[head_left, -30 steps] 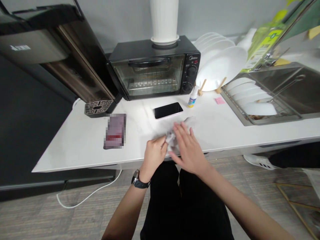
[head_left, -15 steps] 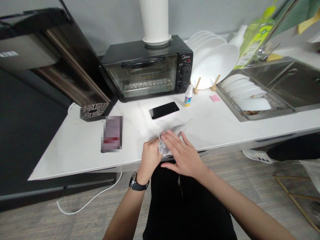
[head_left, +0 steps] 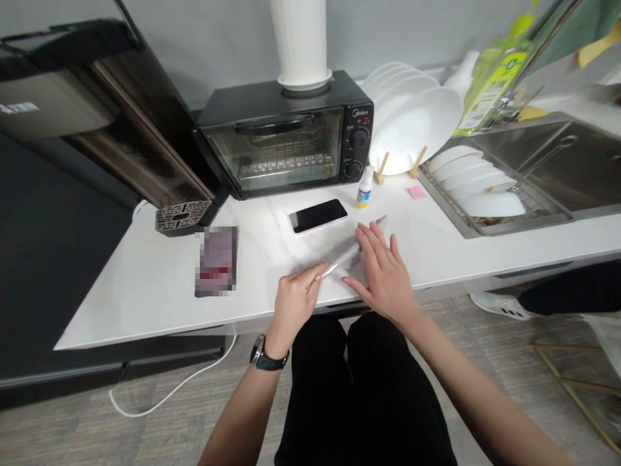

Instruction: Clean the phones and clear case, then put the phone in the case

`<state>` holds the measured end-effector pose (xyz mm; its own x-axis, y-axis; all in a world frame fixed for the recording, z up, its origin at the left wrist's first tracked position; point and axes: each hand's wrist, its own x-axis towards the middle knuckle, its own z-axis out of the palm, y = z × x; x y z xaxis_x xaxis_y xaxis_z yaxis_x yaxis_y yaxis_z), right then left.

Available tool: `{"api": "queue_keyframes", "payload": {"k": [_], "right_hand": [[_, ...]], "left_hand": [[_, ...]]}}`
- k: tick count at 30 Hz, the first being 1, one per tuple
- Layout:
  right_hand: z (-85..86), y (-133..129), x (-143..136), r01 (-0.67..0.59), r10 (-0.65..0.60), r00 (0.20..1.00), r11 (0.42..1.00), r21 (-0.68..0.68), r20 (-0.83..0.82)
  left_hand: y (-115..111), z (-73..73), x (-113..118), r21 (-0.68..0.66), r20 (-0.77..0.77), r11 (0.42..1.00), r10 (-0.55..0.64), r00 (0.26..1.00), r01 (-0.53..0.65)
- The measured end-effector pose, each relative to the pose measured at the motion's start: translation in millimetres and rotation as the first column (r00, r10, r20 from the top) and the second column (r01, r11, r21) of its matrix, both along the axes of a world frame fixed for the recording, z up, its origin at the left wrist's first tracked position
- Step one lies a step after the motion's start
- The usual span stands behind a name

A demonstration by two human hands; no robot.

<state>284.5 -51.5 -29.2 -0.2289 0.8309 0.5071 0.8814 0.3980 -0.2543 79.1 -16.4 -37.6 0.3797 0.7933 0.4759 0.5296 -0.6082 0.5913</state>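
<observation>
Near the counter's front edge, my left hand [head_left: 297, 303] pinches one end of a thin, pale grey cloth-like sheet [head_left: 343, 257]. My right hand [head_left: 387, 275] lies over the sheet's other end with fingers spread and thumb apart, partly hiding it. The sheet is creased and stretches between both hands; its exact material is hard to tell. Just behind it a black-screened phone [head_left: 318, 215] lies face up. A small white spray bottle [head_left: 365, 188] with a blue and yellow label stands upright to the phone's right.
A toaster oven [head_left: 286, 145] bearing a white pot stands behind. Plates [head_left: 417, 129] in a wooden rack and a sink [head_left: 572, 162] with dishes are at right. A blurred purple item [head_left: 217, 259] lies left, near a tall machine [head_left: 140, 142]. Another person's shoe [head_left: 502, 305] shows below.
My right hand has moved right and slightly away from my left hand, its fingers now farther over the counter. The bunched sheet is now drawn out between the hands.
</observation>
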Motion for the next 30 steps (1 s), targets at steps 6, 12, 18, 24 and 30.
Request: {"api": "queue_keyframes", "payload": {"k": [6, 12, 18, 24, 30], "right_hand": [[0.8, -10, -19, -0.289, 0.293, 0.954, 0.955, -0.067, 0.064], [0.9, -2, -3, -0.006, 0.006, 1.0, 1.0, -0.021, -0.004], [-1.2, -7, -17, -0.293, 0.296, 0.951, 0.955, -0.053, 0.086], [0.3, -3, -8, -0.142, 0.143, 0.99, 0.989, -0.049, 0.014], [3.1, 1, -5, -0.126, 0.127, 0.991, 0.992, -0.024, 0.032]], "left_hand": [[1, 0.3, 0, 0.086, -0.006, 0.994, 0.063, 0.998, -0.062], [0, 1.3, 1, -0.006, -0.014, 1.0, 0.015, 1.0, -0.015], [2, -1.1, -2, 0.085, -0.033, 0.993, 0.081, 0.996, -0.078], [2, -0.7, -1, -0.005, 0.0, 0.998, 0.06, 0.998, -0.06], [2, 3.9, 0, 0.006, 0.009, 0.999, 0.042, 0.999, -0.042]]}}
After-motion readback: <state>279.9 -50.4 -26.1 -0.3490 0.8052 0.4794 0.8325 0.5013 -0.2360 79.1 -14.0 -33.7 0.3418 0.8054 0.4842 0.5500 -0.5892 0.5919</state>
